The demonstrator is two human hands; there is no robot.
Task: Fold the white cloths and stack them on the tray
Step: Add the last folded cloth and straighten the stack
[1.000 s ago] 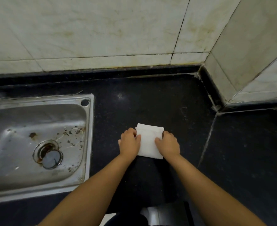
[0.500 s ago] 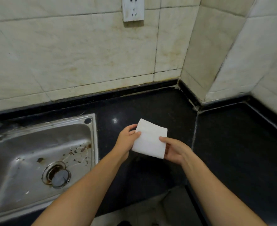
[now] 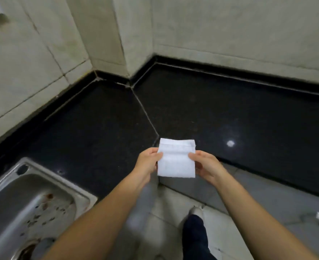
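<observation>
The left hand (image 3: 148, 162) pinches one edge of a folded white cloth (image 3: 176, 160), and the right hand (image 3: 204, 164) pinches the other, holding it above the dark surface (image 3: 230, 113). Folding looks done; no tray shows, so stacking remains.

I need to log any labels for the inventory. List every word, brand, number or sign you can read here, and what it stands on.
None can be read. The folded white cloth, the black countertop, the steel sink and the wall tiles show no legible writing.
</observation>
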